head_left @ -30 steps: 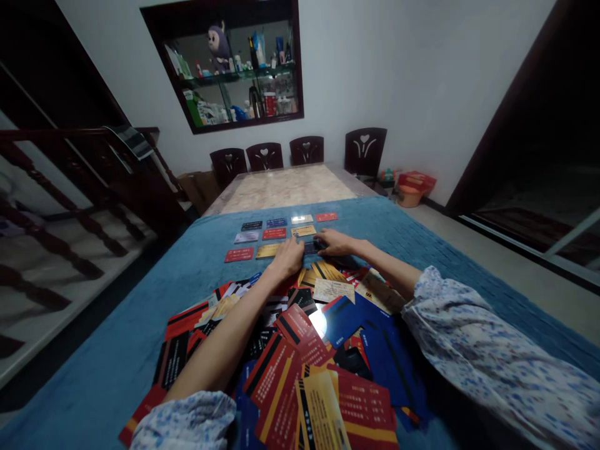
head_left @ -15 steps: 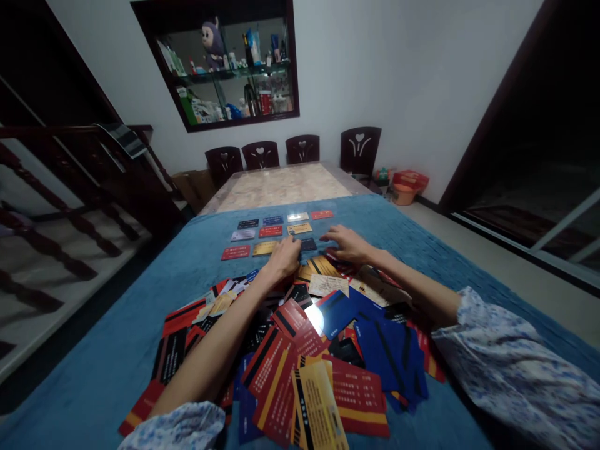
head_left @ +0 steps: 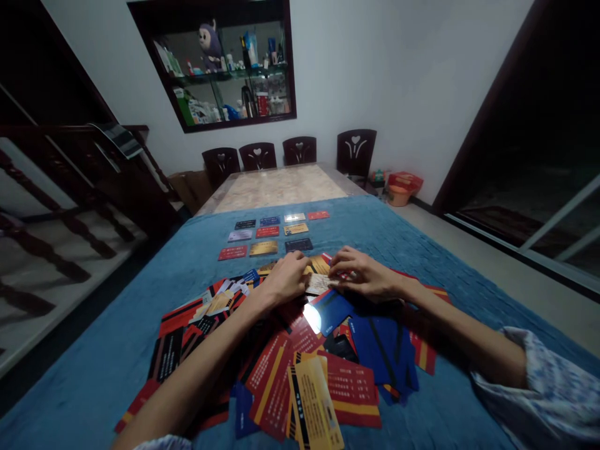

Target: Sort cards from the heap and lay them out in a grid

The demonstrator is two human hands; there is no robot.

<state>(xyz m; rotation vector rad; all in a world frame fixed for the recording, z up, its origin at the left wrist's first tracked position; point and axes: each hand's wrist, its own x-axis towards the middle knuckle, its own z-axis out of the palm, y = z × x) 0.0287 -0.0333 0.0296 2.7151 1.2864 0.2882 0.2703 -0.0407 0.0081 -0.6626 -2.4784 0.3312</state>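
Reaching forward from both sides, the forearms stretch out low over a loose pile of cards (head_left: 300, 362) on the blue cloth (head_left: 140, 294) that covers the near part of the tabletop (head_left: 281, 186). The left hand (head_left: 285, 281) lies knuckles up with fingers curled, its tips hidden at the left edge of a pale card (head_left: 320, 284), so its grip cannot be told. The right hand (head_left: 364, 279) is bent at the wrist, thumb and fingertips pinched on that card's right edge. Neat rows of cards (head_left: 268, 232) lie just beyond the hands.
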